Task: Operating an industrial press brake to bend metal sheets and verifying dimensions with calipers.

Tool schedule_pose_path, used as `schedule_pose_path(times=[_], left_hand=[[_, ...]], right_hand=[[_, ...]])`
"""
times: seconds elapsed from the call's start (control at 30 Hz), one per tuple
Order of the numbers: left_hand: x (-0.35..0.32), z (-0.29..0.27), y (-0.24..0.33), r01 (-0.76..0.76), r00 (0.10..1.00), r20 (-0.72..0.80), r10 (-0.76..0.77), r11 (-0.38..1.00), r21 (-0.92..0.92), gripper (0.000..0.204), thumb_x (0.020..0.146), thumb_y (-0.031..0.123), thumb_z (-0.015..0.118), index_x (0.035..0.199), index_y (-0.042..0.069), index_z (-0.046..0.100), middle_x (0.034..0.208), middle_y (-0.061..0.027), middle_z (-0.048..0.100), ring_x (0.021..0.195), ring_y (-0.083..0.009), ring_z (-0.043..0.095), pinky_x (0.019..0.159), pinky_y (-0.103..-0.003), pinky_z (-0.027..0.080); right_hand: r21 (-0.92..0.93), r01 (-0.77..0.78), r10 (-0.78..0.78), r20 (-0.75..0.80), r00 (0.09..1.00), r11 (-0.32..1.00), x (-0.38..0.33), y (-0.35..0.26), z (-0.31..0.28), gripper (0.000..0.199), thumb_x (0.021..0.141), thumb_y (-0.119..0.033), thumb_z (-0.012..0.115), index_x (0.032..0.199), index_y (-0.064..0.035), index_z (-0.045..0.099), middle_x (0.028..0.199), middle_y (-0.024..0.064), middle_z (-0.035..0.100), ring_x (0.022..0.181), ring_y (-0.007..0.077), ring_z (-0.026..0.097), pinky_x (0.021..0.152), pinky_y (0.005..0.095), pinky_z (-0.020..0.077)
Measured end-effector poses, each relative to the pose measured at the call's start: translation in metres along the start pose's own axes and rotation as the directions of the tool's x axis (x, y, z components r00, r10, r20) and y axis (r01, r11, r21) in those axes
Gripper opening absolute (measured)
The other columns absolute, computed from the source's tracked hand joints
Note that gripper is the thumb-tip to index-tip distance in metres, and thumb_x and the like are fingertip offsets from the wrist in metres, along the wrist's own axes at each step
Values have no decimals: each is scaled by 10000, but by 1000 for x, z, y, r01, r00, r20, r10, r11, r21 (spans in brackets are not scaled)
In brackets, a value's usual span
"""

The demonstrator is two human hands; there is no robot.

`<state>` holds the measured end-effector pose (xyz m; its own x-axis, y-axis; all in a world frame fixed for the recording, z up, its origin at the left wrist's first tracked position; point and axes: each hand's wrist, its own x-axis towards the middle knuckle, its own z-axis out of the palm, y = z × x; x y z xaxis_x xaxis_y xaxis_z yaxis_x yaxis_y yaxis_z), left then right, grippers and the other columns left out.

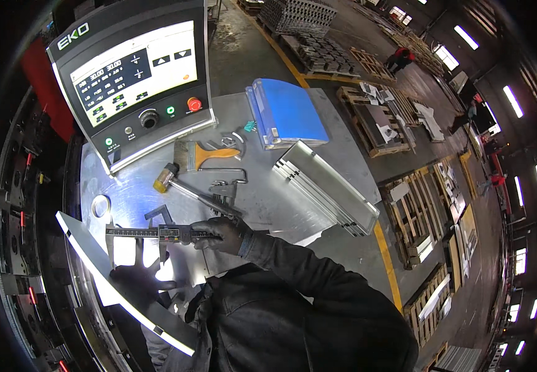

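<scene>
My right hand (pixel 223 235), in a dark glove, grips a digital caliper (pixel 169 233) by its slider end. The caliper lies level above the table, and its long jaws point down, spread apart toward my left hand. My gloved left hand (pixel 137 279) holds a long, narrow metal panel (pixel 104 268) with a bright edge, slanting from upper left to lower right. Some of its fingers stretch out beside the panel, under the caliper. Whether the jaws touch the panel I cannot tell.
On the metal table (pixel 250 186) lie a mallet (pixel 184 189), a brush (pixel 215 153), a hex key (pixel 234 172), a tape roll (pixel 101 206), a blue folder (pixel 290 115) and stacked metal channels (pixel 327 189). A control panel (pixel 135 80) stands at the back left; machinery (pixel 23 235) borders the left. Pallets (pixel 374 121) stand beyond.
</scene>
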<state>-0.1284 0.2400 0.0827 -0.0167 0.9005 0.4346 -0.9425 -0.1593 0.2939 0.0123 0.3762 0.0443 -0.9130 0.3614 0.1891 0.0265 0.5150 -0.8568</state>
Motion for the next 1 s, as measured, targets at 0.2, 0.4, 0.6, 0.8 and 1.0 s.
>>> schedule_pose_path(times=[0.2,0.4,0.6,0.8,1.0], left_hand=[[25,-2,-27,27,999,38,-21,986,-166,415,862,266,430,1199,25,422,1213,-172,466,956,-268,539,897,-428,381],[-53,-24,22,-95,994,-77,80,972,-217,482,878,283,398,1253,-18,359,1202,-178,479,926,-257,549,932,-455,355],[-78,-50,32,74,992,-59,-108,906,-416,556,834,298,458,1327,144,250,1310,-142,323,1070,-319,432,956,-553,298],[-73,-35,12,17,999,-29,-44,789,-614,749,764,382,547,1374,363,112,1447,-83,-2,1288,-395,158,954,-683,183],[-73,-67,1,-81,976,118,186,801,-593,748,765,459,517,1366,401,75,1452,-25,-125,1316,-396,52,910,-740,141]], right_hand=[[58,-103,99,61,993,993,-7,-4,2,408,750,-271,628,1108,-91,550,894,72,631,782,197,585,697,311,441],[41,75,-69,-127,989,996,-25,17,5,387,704,-194,695,1041,-39,587,846,79,644,686,169,594,609,270,456],[-23,-19,15,-168,986,1000,-12,-2,12,344,715,-167,681,1024,-46,592,819,76,640,659,176,589,573,274,448],[-143,-46,28,-125,992,989,-8,-20,20,323,726,-162,669,1021,-54,593,791,65,636,626,185,583,532,275,438],[-94,-56,37,-194,980,994,-18,-15,24,295,737,-142,657,1011,-49,601,827,82,635,656,172,580,576,267,448]])
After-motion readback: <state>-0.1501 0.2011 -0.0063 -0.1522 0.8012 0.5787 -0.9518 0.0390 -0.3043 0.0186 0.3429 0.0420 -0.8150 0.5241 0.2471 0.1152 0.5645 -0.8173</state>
